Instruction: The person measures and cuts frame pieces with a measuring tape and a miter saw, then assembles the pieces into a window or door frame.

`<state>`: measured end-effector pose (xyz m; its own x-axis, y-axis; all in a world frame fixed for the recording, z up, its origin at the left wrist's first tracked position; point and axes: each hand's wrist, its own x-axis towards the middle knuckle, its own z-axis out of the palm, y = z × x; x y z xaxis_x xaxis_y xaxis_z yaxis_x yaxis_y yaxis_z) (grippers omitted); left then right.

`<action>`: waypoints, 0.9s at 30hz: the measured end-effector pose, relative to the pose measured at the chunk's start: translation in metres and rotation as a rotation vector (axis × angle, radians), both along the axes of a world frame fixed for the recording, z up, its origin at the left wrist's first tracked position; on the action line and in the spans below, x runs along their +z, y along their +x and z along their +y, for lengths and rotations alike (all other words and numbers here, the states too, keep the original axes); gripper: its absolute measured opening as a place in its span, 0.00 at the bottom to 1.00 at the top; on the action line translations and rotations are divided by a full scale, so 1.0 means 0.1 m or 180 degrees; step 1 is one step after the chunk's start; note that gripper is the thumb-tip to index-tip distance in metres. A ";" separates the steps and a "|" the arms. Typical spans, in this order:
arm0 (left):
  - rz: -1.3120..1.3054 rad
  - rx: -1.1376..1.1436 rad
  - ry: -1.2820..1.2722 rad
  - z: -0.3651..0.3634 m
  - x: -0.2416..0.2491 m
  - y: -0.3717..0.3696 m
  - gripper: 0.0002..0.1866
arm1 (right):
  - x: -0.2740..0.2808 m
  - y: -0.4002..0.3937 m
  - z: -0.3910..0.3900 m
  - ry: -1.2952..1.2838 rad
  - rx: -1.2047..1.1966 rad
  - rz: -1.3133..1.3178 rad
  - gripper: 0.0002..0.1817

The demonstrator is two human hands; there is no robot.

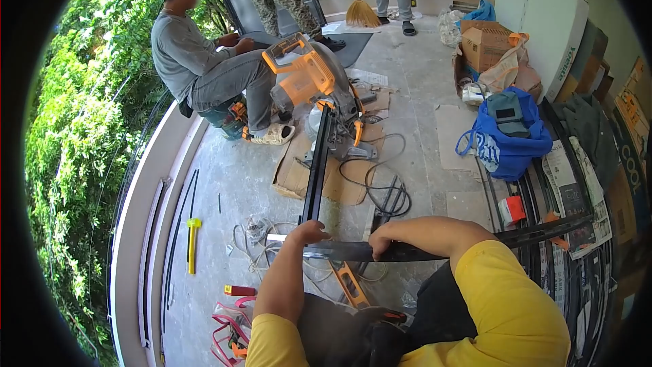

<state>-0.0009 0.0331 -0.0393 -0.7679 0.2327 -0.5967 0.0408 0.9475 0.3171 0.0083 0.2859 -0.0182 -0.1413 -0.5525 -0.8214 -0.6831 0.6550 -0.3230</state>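
Note:
Across the front of the person's lap runs a long black metal profile. My right hand is wrapped over it near its middle, fingers bent down behind it. At its left end, my left hand is bent over the corner where a second black profile meets it; its fingertips point right and what they grip is unclear. That second profile extends forward to the orange miter saw. An orange level lies on the floor below the hands.
A seated person is left of the saw; two others stand behind. A cable coils on the floor. A yellow tool lies left. A blue bag, boxes and more black profiles are at right.

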 end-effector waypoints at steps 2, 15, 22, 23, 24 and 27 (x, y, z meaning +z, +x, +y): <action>-0.0053 0.0120 0.0042 0.01 0.02 0.01 0.33 | 0.08 0.00 -0.01 0.0061 -0.0057 -0.0028 0.34; 0.0035 -0.0102 -0.0088 0.04 0.09 0.02 0.33 | -0.05 -0.03 -0.01 0.0117 -0.0223 -0.0201 0.34; 0.0075 -0.0155 -0.0067 0.00 0.00 0.00 0.33 | -0.02 -0.01 -0.02 0.0174 -0.0308 -0.0196 0.34; 0.0058 -0.0112 -0.0021 0.00 -0.01 0.00 0.33 | -0.02 -0.01 -0.02 0.0187 -0.0290 -0.0190 0.34; 0.0060 -0.0106 -0.0020 -0.01 -0.01 0.00 0.33 | -0.01 -0.01 -0.02 0.0188 -0.0285 -0.0188 0.34; 0.0133 -0.0090 -0.0013 -0.01 0.00 0.01 0.33 | 0.00 -0.01 -0.02 0.0184 -0.0246 -0.0147 0.34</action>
